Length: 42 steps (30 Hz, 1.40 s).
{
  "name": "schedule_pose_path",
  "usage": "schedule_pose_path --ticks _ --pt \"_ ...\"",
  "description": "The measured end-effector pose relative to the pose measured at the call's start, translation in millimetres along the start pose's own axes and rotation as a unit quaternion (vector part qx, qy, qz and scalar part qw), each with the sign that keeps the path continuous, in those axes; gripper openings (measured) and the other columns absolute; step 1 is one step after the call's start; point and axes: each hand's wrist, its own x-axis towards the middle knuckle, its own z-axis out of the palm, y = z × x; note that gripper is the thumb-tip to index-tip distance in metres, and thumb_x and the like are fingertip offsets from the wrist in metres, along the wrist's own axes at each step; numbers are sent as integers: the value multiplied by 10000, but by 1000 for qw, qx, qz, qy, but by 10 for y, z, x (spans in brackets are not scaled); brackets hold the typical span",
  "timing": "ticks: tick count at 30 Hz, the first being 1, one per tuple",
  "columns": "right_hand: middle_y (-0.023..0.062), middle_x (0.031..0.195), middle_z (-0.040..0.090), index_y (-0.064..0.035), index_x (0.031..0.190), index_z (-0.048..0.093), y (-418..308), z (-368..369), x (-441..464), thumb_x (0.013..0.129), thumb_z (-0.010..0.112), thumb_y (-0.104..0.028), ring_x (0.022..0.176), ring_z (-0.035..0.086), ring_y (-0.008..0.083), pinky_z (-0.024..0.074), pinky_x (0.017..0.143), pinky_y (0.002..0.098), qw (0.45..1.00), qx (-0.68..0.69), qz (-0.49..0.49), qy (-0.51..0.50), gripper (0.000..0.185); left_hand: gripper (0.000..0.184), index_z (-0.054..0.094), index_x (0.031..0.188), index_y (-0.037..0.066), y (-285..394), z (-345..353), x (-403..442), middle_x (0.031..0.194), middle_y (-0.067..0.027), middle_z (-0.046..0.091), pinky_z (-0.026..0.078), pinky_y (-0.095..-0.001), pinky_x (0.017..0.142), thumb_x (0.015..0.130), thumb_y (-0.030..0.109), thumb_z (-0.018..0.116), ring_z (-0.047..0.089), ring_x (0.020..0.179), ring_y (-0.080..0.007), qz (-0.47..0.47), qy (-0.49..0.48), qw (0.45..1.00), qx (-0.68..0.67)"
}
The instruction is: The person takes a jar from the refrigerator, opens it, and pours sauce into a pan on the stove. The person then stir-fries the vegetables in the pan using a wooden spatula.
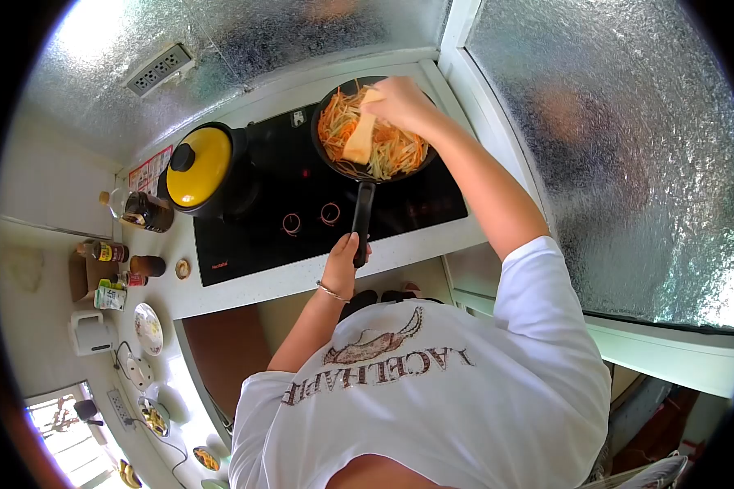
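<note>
A black frying pan (324, 155) sits at the right of the black cooktop (261, 187), filled with shredded orange and pale vegetables (395, 155). My left hand (342, 262) is wrapped round the end of the pan's handle (364, 216). Over the far side of the pan, my right hand (400, 102) is closed on a wooden spatula (360, 140), whose flat blade rests on the shreds. Part of the spatula's handle is hidden by the fingers.
A black pot with a yellow lid (197, 167) stands left of the pan. Bottles and jars (147, 212) line the counter's left end. Farther down that side are a patterned plate (148, 328) and a bowl of food (153, 416). A framed glass panel (595, 163) borders the right.
</note>
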Motion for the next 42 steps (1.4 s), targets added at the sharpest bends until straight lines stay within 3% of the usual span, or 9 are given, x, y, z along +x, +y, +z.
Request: schedule_pose_path --ticks 3,7,19,22,29,31,35,38,42 --pt "167 655 601 8 756 622 15 289 44 760 626 -217 607 582 297 448 570 363 990 -95 -107 -16 224 302 527 960 -37 -7 6 -28 739 -52 521 399 -233 623 931 248 430 484 680 -119 -2 6 1000 -7" --pt "205 677 584 26 720 604 145 206 117 750 618 -201 633 565 349 454 603 391 997 -43 -53 46 229 292 542 929 -9 16 11 -24 713 -39 540 382 -233 619 936 247 403 461 643 -107 -9 6 1000 -8" --pt "72 693 627 -46 802 669 72 -290 -156 789 605 -152 588 561 145 452 581 290 999 -48 15 -11 124 281 536 912 6 9 34 -32 725 -36 536 386 -247 636 938 252 401 458 647 -112 5 2 1000 -4" --pt "87 697 626 -15 823 656 77 -353 -293 792 608 -141 590 563 141 444 570 283 986 -52 -96 -124 139 275 534 890 11 22 45 -34 721 -34 536 384 -244 636 937 250 406 456 647 -110 -2 12 1000 -1" --pt "132 846 649 13 892 645 517 -115 -172 800 601 -117 728 618 208 474 701 298 975 5 -219 22 165 304 529 963 -23 -32 -23 -1 730 -37 519 375 -239 627 938 256 412 454 666 -114 9 -4 1000 -1" --pt "132 852 648 7 900 648 193 -509 -358 799 602 -112 750 617 204 474 697 285 997 25 -17 -66 163 297 537 963 -14 -7 -1 -14 731 -35 524 370 -236 632 940 252 405 448 664 -111 -2 -5 1000 -1" --pt "133 848 645 3 902 648 172 -590 -379 798 597 -100 739 606 200 471 681 279 977 -63 15 -202 155 292 544 959 -6 12 14 -34 729 -31 527 364 -233 633 940 249 403 445 661 -106 1 1 1000 12" --pt "146 796 645 12 874 647 357 -256 -280 794 607 -116 725 616 229 467 668 302 987 13 -151 -60 155 291 546 954 -6 10 12 -23 726 -27 527 362 -231 629 940 247 404 443 658 -103 -2 5 1000 13" --pt "143 817 645 13 869 642 418 -432 -424 794 603 -121 737 610 232 463 685 311 990 -7 -140 -14 158 268 533 875 20 40 37 -36 701 -18 523 357 -229 607 939 248 408 431 630 -93 -1 11 1000 4"
